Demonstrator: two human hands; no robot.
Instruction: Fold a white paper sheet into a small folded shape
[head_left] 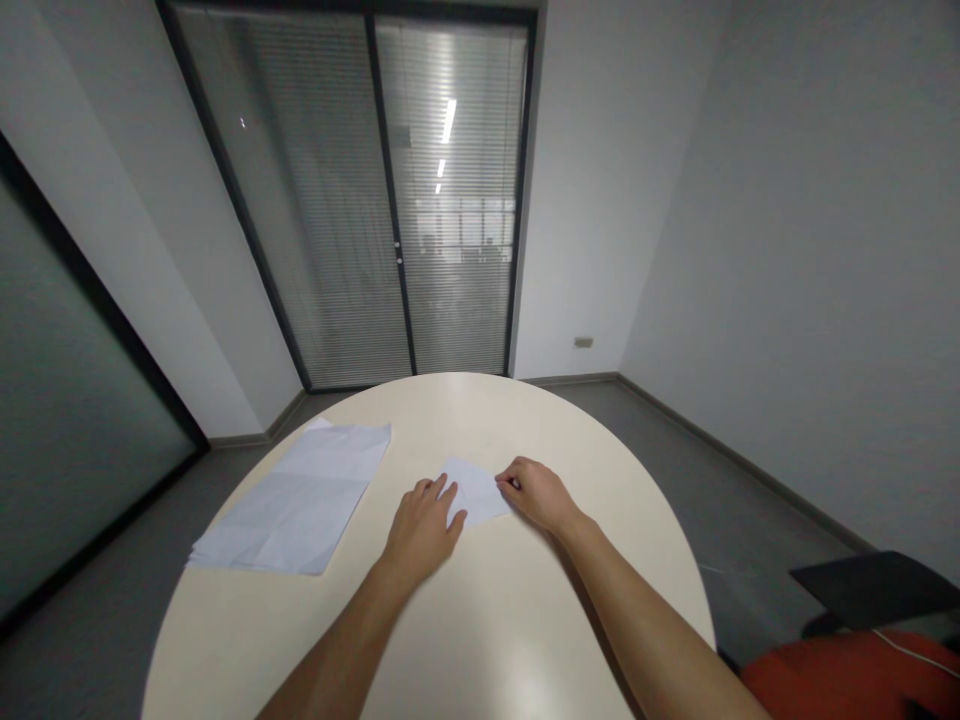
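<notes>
A small piece of white paper [478, 491], with what looks like folded edges, lies on the round cream table [480, 620] in front of me. My left hand [422, 522] rests on the paper's left side, fingers apart and pressing down flat. At its right edge, my right hand [538, 494] pinches the paper between thumb and bent fingers. The fingertips of that hand are partly hidden by its own knuckles.
Several large creased sheets of white paper [300, 500] lie at the table's left edge. Beyond the table stand glazed doors with blinds [457, 280]. An orange chair seat [840, 675] and its black part [874, 588] are at the lower right.
</notes>
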